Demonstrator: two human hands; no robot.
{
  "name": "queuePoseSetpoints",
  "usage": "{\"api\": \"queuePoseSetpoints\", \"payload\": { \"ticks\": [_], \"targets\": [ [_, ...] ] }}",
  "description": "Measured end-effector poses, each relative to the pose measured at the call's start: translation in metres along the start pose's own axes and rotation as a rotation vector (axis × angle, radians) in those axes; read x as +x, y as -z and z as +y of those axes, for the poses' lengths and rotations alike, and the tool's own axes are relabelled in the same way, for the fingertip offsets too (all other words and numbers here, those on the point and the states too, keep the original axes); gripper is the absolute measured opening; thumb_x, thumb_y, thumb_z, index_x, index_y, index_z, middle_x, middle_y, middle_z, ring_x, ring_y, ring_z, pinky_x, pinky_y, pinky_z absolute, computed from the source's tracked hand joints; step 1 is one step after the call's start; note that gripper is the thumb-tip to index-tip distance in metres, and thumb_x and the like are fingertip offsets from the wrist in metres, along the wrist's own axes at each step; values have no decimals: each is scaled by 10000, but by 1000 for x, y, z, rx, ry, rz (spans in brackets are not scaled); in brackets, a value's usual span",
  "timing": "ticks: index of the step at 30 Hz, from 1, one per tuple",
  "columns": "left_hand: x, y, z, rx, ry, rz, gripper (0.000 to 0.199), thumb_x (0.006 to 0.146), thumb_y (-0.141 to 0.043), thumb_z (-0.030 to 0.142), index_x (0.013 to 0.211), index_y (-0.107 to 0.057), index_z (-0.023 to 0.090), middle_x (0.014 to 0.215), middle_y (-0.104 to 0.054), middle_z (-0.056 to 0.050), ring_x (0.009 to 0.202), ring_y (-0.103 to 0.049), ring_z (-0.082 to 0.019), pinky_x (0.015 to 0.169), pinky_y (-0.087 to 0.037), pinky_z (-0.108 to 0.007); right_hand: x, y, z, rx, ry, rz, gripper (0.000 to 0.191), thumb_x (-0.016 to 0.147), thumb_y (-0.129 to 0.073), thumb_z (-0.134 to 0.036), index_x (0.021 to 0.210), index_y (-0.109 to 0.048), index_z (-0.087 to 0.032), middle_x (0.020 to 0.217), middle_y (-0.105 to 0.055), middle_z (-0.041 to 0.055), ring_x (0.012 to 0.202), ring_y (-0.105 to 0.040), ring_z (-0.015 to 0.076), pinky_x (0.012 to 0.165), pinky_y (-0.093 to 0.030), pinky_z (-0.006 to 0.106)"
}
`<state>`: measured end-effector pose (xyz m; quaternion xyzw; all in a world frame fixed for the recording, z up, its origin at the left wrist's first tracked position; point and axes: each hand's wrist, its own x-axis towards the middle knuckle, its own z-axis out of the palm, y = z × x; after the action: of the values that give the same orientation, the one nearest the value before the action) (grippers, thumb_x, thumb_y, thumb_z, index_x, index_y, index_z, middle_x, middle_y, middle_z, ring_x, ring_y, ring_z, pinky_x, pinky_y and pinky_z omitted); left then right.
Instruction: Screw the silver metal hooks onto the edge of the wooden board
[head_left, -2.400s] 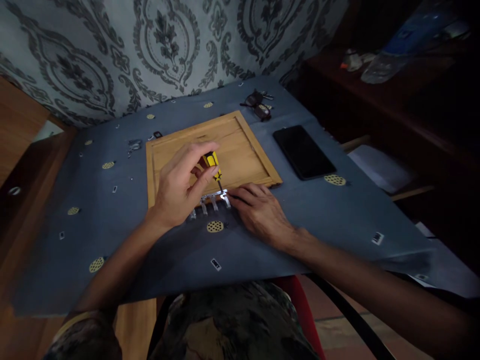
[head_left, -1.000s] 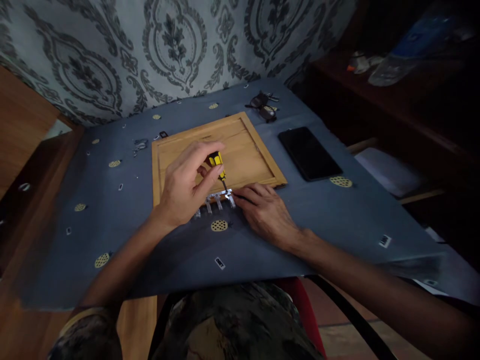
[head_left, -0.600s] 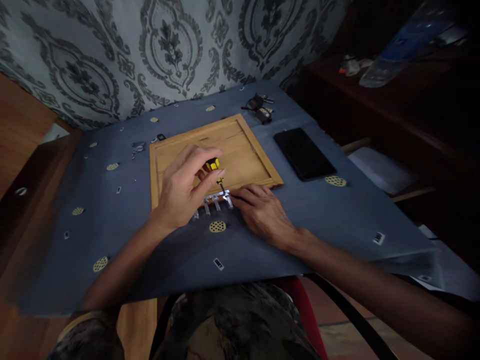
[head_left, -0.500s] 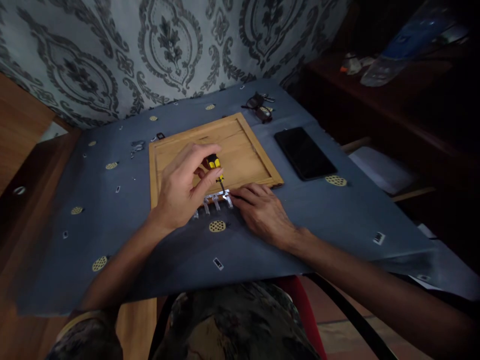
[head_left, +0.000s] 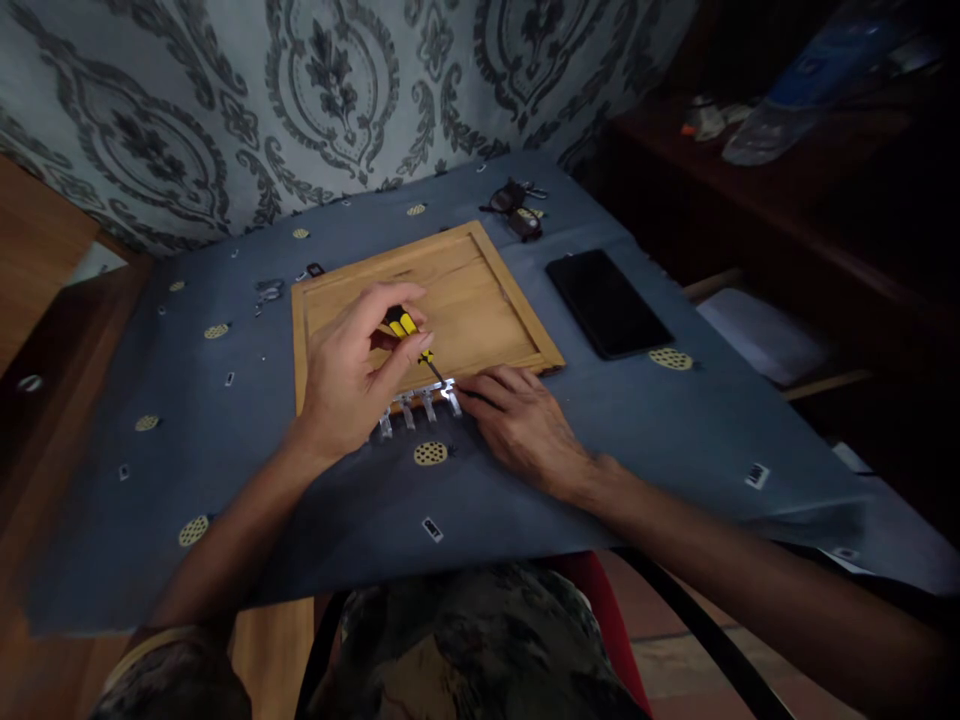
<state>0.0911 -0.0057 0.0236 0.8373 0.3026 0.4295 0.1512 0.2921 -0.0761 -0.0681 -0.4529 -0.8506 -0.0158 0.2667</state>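
My left hand (head_left: pixel 352 365) is closed around the yellow and black handle of a screwdriver (head_left: pixel 406 325). The handle leans left, while the thin shaft slopes down to the right. Its tip meets the right end of a shiny metal hook rail (head_left: pixel 429 392), which has several hooks pointing toward me. This rail lies along the near edge of a framed wooden board (head_left: pixel 450 290). Beside the tip, my right hand (head_left: pixel 521 425) rests low with its fingers together, gripping the rail's right end against the board. The fingertips are partly hidden.
A black phone (head_left: pixel 609 303) lies right of the board, with dark glasses (head_left: pixel 516 212) and keys behind it. Small metal pieces (head_left: pixel 268 292) are at the left on the blue patterned tablecloth (head_left: pixel 300 540). A plastic bottle (head_left: pixel 780 120) lies on the dark furniture at right.
The screwdriver's handle has tipped further left with my left hand, its tip staying at the rail's right end. My right hand holds its place. The whole view has shifted slightly.
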Motion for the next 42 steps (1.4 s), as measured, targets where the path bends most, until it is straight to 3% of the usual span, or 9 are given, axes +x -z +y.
{"api": "queuePoseSetpoints", "payload": {
  "ticks": [5,11,15,21,29,34,42],
  "targets": [
    [0,3,0,28,6,-69,240,971,-617,276,1203,-608,212,1053,-717,-17,935,-705,-120,777,-592,-200,1,-1,0,3,5,25,370,916,-553,-28,1204,-725,-182,1120,-760,94,1036,-589,254,863,-436,393],
    [3,8,-2,257,-26,-72,318,933,-690,382,1187,-601,212,963,-705,2,703,-644,-107,650,-532,-222,1,-1,0,-15,1,7,367,913,-545,-38,1192,-727,-195,1134,-764,79,1040,-588,255,869,-446,399],
    [1,1,-6,266,-65,-45,363,891,-746,334,1188,-574,215,917,-675,16,751,-663,-127,675,-539,-231,2,0,-1,-24,4,1,369,922,-532,-38,1195,-721,-198,1152,-760,74,1039,-583,248,875,-441,391],
    [-3,-3,-6,211,-11,-61,526,910,-708,302,1362,-443,252,932,-648,4,765,-664,-138,630,-540,-230,2,-1,-1,-22,4,0,367,923,-536,-38,1209,-715,-182,1138,-759,74,1034,-577,250,884,-430,395],
    [1,7,-4,164,15,-28,528,923,-681,288,1389,-435,252,970,-629,-9,798,-643,-128,620,-539,-210,2,1,0,-12,2,7,341,939,-532,-55,1194,-720,-183,1163,-763,76,1036,-601,243,874,-444,383],
    [-1,4,-4,210,31,-74,561,877,-719,237,1366,-445,245,949,-646,6,782,-645,-125,593,-521,-186,0,0,1,10,30,40,354,945,-509,-42,1193,-718,-183,1258,-753,63,1142,-626,244,923,-468,392],
    [-1,1,-2,233,67,-73,526,891,-683,220,1356,-440,241,962,-654,1,788,-647,-129,607,-524,-208,1,-2,3,51,26,29,366,969,-479,-57,1191,-725,-212,1193,-780,49,1155,-654,239,934,-492,403]
  ]
}}
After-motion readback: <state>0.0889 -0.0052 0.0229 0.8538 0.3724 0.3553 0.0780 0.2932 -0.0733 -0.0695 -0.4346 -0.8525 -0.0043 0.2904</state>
